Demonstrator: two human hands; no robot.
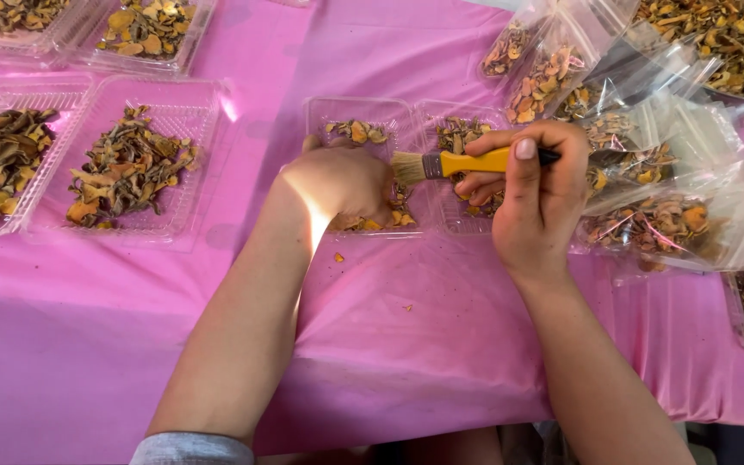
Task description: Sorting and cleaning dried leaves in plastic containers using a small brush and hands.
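Now – right hand (531, 202) grips brush (467, 162) | left hand (342, 182) fisted – contents hidden | tray (372, 110) partly covered

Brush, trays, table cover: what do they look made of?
Brush: yellow handle, glossy, likely painted wood or plastic; dull metal band; pale bristles, natural or synthetic unclear. The right hand holds it, bristles by the left hand.
Trays: thin clear plastic, shown by see-through ribbed walls and glare.
Table cover: pink, thin sheet with soft creases and slight sheen, probably plastic or nonwoven.
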